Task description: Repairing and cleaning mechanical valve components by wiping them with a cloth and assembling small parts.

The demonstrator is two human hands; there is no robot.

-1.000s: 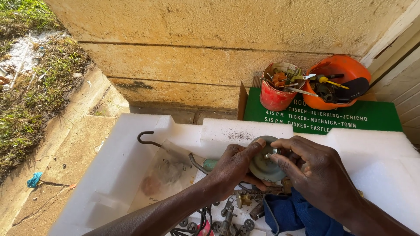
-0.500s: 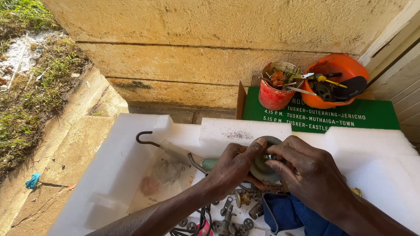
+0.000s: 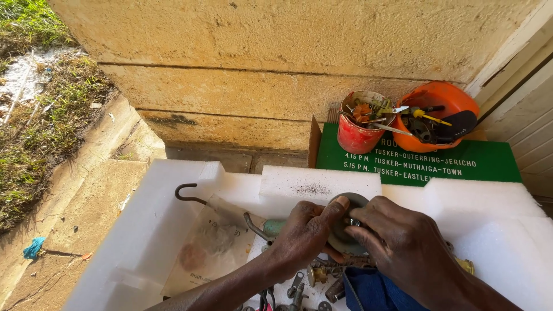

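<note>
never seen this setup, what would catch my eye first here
Both hands, left hand and right hand, close around a round grey metal part over the white foam tray. Behind, a red tin and an orange bowl hold tools on a green board.

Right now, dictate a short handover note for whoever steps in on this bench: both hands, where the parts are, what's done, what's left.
Left hand: gripping the round grey disc part from its left side, thumb on the rim.
Right hand: fingers at the small metal piece at the disc's centre.
Parts: disc held over the white foam tray; loose metal fittings and a blue cloth below the hands; hooked rod on the tray's left.
Done: disc picked up, held in both hands.
Left: whether the centre piece is going on or off cannot be told.
</note>
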